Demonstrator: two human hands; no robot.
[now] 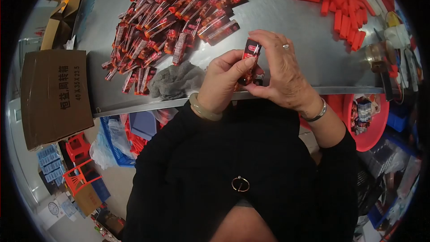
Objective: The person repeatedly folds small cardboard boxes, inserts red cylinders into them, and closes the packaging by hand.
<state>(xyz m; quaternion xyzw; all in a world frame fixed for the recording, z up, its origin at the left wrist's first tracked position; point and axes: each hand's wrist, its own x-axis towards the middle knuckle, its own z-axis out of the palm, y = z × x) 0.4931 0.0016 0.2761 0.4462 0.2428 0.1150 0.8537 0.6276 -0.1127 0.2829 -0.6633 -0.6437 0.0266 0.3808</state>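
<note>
Close to the table's front edge, both hands are closed around a small red-and-black printed packet with a shiny surface. My left hand, a pale bangle on its wrist, pinches it between thumb and fingers. Curled round it from the other side is my right hand, with fingertips by its upper end and the thumb near its lower end. A large pile of similar packets lies to the left on the metal table. Beside my left hand sits a crumpled grey cloth.
Orange-red rectangular pieces are heaped at the far right. A brown cardboard box stands at the left table edge. Below the table are a pink basin with items inside on the right and a blue crate on the left.
</note>
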